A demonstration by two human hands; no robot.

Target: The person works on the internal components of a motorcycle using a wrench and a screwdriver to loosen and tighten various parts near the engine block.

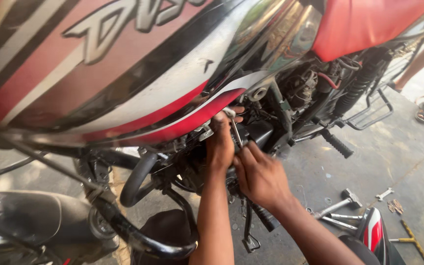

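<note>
While both your hands crowd into the gap under the red tank (123, 73), note the grip. Left hand (220, 142) reaches up beneath the tank's lower edge, fingers closed around the top of a thin metal tool (235, 131). Right hand (260, 176) sits just below, fingers curled near the tool's lower shaft; whether it is clamped on it, I cannot tell.

Risks, as judged:
- Tool tip is hidden behind the left hand, so seating is unverified. A slip would drive knuckles into the engine parts (300, 88).
- Wires and hoses lie close; a skid could nick them.
- Tank paint sits touching-close above the left hand; scratch likely.
- Hammer (339, 202) and spanner (384, 194) lie loose on the floor (369, 152) near your right: trip hazard.
</note>
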